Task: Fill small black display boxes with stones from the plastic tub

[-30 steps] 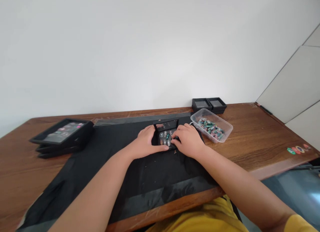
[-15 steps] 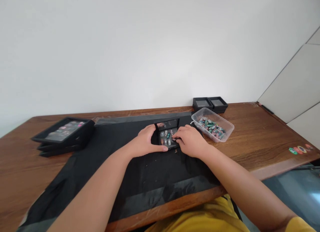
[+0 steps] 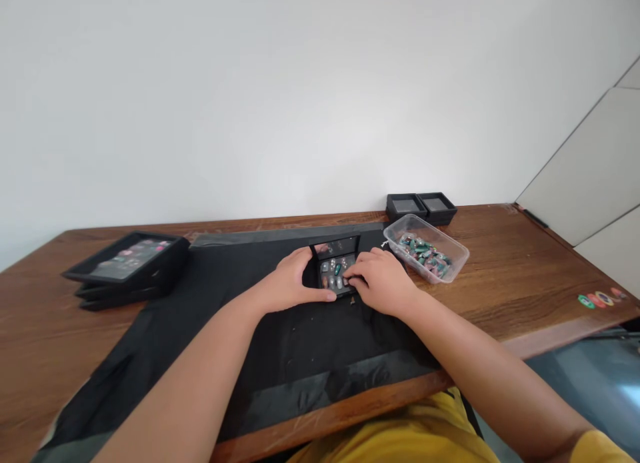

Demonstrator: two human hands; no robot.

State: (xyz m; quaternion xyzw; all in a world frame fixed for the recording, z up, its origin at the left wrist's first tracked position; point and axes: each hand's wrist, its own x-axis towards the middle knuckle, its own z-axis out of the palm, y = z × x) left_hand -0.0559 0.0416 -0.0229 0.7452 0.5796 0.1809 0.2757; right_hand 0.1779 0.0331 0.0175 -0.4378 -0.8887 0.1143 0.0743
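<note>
Between the hands lies a small black case (image 3: 336, 271) holding stones (image 3: 336, 276) in grey, green and reddish-brown. Under the hands spreads a black cloth (image 3: 280, 343) with a duller grey band along its near edge, on a reddish-brown, wood-grained tabletop (image 3: 520, 283). Right of the right hand (image 3: 383, 282), a clear plastic tub (image 3: 427, 248) holds green and pinkish-red stones — behind it sit two black boxes (image 3: 421, 206). Far left of the left hand (image 3: 290, 283), stacked black trays (image 3: 127, 268) show pink and green specks. The shirt (image 3: 400, 436) is yellow — the wall (image 3: 300, 96) white.
</note>
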